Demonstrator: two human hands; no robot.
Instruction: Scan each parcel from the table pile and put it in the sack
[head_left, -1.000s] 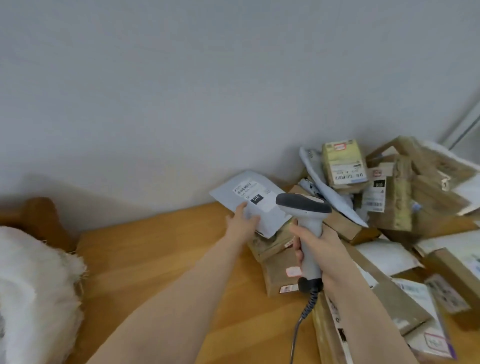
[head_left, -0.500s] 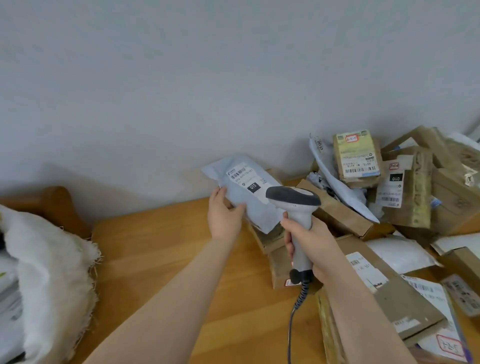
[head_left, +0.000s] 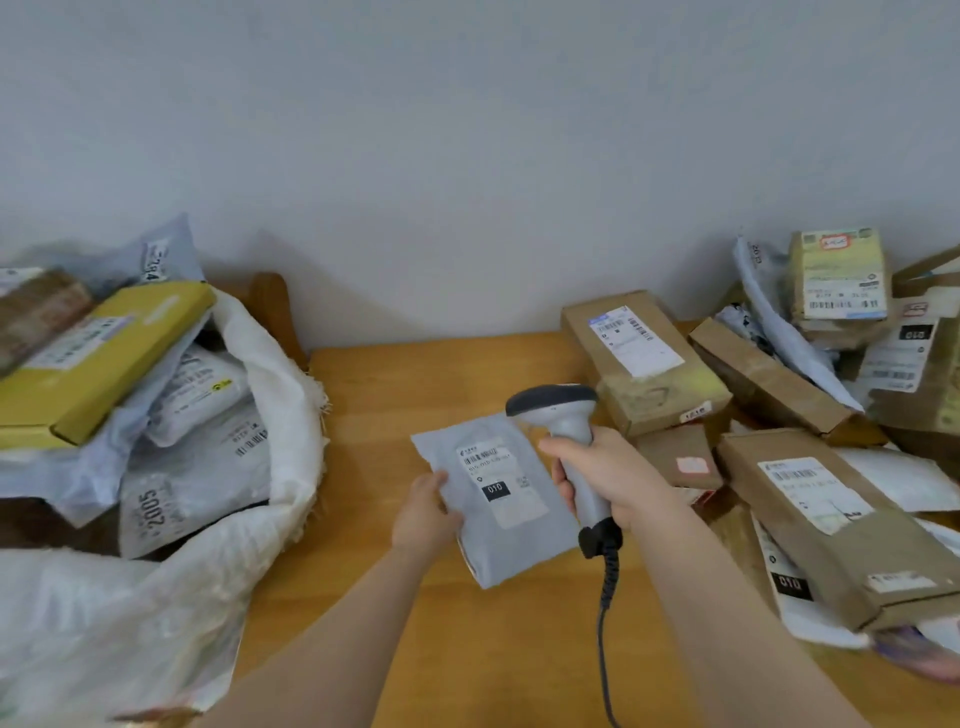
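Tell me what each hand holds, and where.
Left hand: flat grey plastic mailer bag, by its left edge. Right hand: grey corded barcode scanner, by its handle.

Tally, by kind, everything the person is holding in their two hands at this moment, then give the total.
Grey parcel, in the left hand: 1
Barcode scanner, in the right hand: 1
Total: 2
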